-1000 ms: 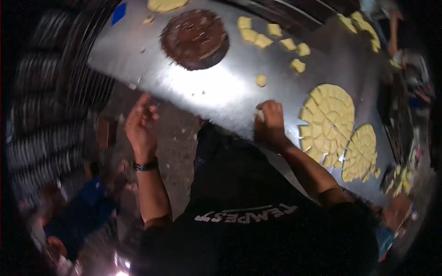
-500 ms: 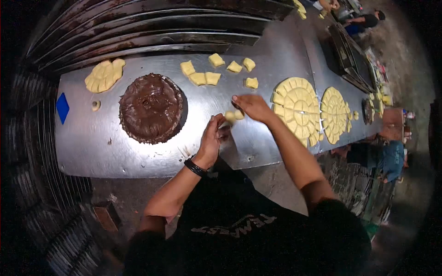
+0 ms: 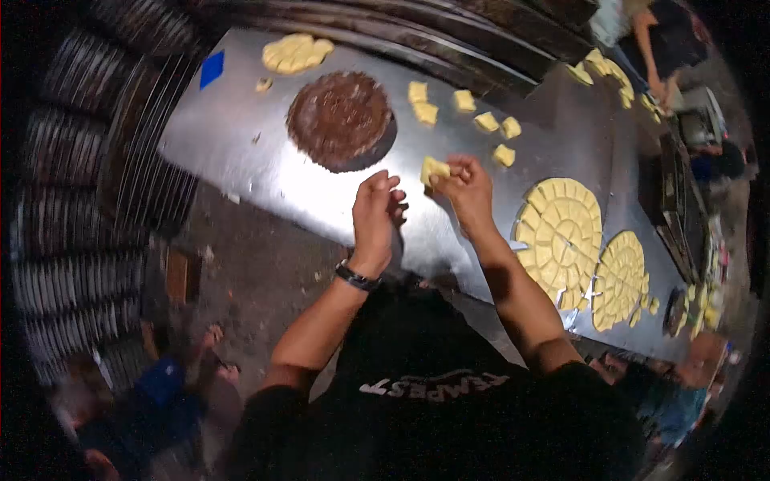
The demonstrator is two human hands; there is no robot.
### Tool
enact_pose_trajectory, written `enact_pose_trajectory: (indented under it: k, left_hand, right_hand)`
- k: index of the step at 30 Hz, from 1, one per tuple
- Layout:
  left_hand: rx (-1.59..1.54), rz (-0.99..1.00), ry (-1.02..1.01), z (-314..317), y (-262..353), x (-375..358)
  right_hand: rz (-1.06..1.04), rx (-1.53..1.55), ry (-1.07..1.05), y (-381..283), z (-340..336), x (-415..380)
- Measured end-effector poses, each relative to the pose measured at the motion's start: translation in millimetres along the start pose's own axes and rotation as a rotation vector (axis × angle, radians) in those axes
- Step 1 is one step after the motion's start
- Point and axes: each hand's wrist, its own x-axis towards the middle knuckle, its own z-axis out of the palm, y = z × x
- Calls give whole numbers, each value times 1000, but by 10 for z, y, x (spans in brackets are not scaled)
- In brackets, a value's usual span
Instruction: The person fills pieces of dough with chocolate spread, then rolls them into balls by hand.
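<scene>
My right hand (image 3: 469,195) pinches a pale yellow dough piece (image 3: 433,170) between thumb and fingers, just above the metal table. To its left, my left hand (image 3: 374,220) is raised with loosely curled fingers apart; I see nothing in it. Beyond the hands lies a round mass of dark brown filling (image 3: 338,120). Several cut dough pieces (image 3: 486,122) are scattered behind my right hand. At the right, a large dough round (image 3: 561,232) is cut into many small portions, with a second cut round (image 3: 619,280) beside it.
The metal table (image 3: 233,144) runs diagonally, with dark stacked trays (image 3: 449,40) along its back edge. A flattened dough piece (image 3: 297,54) and a blue square (image 3: 212,69) lie at the far left. Other people are at the upper right, lower left and lower right.
The view has turned and shifted. My right hand now grips a dough piece, and the joined row of three has lost one. Two small dough balls between my hands are no longer visible.
</scene>
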Motion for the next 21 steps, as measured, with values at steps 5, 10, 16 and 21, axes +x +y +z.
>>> enact_pose_trajectory:
  k: [5, 10, 16, 21]
  left_hand:
    - [38, 283, 86, 56, -204, -350]
    - [523, 466, -90, -167, -193, -483]
    - [-25, 267, -14, -557, -176, -180]
    - [-419, 28, 320, -919, 206, 571]
  right_hand:
    - [270, 309, -409, -8, -23, -905]
    - [658, 212, -713, -347, -85, -984]
    - [811, 122, -980, -393, 467, -357]
    - [-606, -1104, -837, -748, 1256, 473]
